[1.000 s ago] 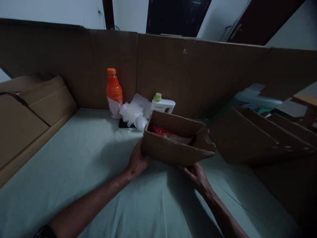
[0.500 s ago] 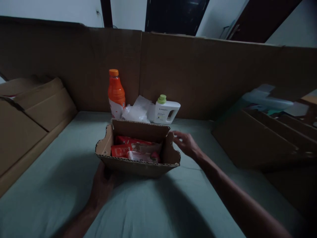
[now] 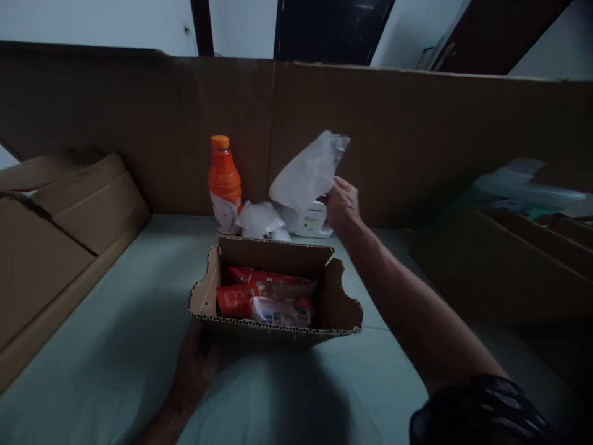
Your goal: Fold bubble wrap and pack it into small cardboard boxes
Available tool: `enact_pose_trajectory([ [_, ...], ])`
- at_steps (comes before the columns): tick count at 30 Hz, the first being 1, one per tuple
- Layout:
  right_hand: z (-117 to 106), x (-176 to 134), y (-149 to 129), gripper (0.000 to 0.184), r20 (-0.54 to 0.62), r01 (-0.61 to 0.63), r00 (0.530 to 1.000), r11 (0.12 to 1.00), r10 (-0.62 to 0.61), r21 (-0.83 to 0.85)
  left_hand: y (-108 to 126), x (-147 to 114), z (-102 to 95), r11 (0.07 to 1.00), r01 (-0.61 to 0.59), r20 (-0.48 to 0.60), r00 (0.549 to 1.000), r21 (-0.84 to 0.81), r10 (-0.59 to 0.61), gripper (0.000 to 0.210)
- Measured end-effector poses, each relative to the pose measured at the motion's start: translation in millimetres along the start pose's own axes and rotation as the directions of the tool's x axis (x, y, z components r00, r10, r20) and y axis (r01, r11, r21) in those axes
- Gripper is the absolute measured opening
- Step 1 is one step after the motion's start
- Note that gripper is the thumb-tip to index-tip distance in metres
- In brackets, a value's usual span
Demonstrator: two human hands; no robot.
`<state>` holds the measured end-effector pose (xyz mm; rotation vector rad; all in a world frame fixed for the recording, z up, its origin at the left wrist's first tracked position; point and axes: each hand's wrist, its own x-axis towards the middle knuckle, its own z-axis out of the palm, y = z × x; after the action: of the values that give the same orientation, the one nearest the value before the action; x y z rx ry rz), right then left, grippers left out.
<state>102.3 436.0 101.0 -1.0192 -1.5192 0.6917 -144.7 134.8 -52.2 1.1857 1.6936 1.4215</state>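
My right hand [image 3: 343, 204] is closed on a sheet of bubble wrap [image 3: 308, 173], raised in front of the white jug with a handle [image 3: 312, 221] and hiding its cap. An open cardboard box [image 3: 278, 337] sits tilted toward me, holding several red packets [image 3: 238, 300] and a clear-and-pink one [image 3: 280, 312]. At the lower front left of this box, my left hand [image 3: 197, 364] grips it, its fingertips partly hidden underneath. More white wrap [image 3: 260, 219] lies behind the box, beside an orange bottle [image 3: 225, 182].
Cardboard panels [image 3: 407, 136] form a wall at the back. A large cardboard box [image 3: 55, 228] stands on the left, and another [image 3: 500, 272] on the right with clear plastic items [image 3: 528, 185] on top. Pale green cloth [image 3: 125, 346] covers the surface.
My right hand has left the box's right side, reached back and lifted a piece of bubble wrap from the pile. My left hand stays at the box.
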Motion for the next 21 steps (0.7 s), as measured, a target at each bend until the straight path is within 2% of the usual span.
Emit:
enact_pose_trajectory([
  [2,-44.0,-21.4,0.7,0.033,-0.152,-0.109,0.981,0.988,0.125,0.106,5.0,0.6,-0.6,1.0,0.003,0.022,1.0,-0.004,-0.003,0.044],
  [4,-89.7,-58.7,9.0,0.033,-0.247,-0.202,0.94,0.967,0.235,0.153,7.1,1.2,-1.4,1.0,0.006,0.044,0.999,-0.013,-0.005,0.044],
  [6,-133.6,-104.6,23.7,0.035,-0.293,-0.312,0.9,0.946,0.323,0.086,6.1,1.5,-1.9,1.0,0.007,0.043,0.999,-0.03,-0.006,0.046],
  [8,-174.9,-149.8,38.8,0.034,-0.321,-0.456,0.85,0.888,0.417,-0.055,3.3,1.8,-1.9,0.999,0.009,0.023,1.0,-0.04,-0.008,0.049],
  [10,-212.7,-186.8,47.6,0.031,-0.397,-0.518,0.808,0.846,0.436,-0.124,0.3,2.4,-2.1,0.999,0.012,0.023,1.0,-0.031,-0.011,0.052],
  [13,-255.3,-221.0,42.0,0.028,-0.556,-0.505,0.752,0.852,0.354,-0.139,-2.2,3.7,-2.9,1.0,0.028,0.003,1.0,-0.006,-0.028,0.052],
  [15,-267.2,-231.9,27.8,0.028,-0.615,-0.45,0.745,0.876,0.259,-0.176,-2.1,4.3,-3.8,0.999,0.045,-0.026,0.999,0.003,-0.045,0.052],
  [17,-261.2,-237.3,10.8,0.025,-0.585,-0.34,0.8,0.905,0.136,-0.255,-1.6,4.5,-4.8,0.999,0.052,-0.041,0.998,0.016,-0.052,0.052],
  [19,-237.7,-241.0,-2.5,0.021,-0.437,-0.205,0.899,0.919,0.04,-0.336,-1.5,4.5,-5.9,0.998,0.057,-0.044,0.998,0.038,-0.055,0.052],
  [21,-201.4,-246.0,-7.4,0.023,-0.178,-0.127,0.982,0.925,0.066,-0.358,-2.4,4.6,-6.7,0.996,0.062,-0.056,0.997,0.059,-0.059,0.051],
])
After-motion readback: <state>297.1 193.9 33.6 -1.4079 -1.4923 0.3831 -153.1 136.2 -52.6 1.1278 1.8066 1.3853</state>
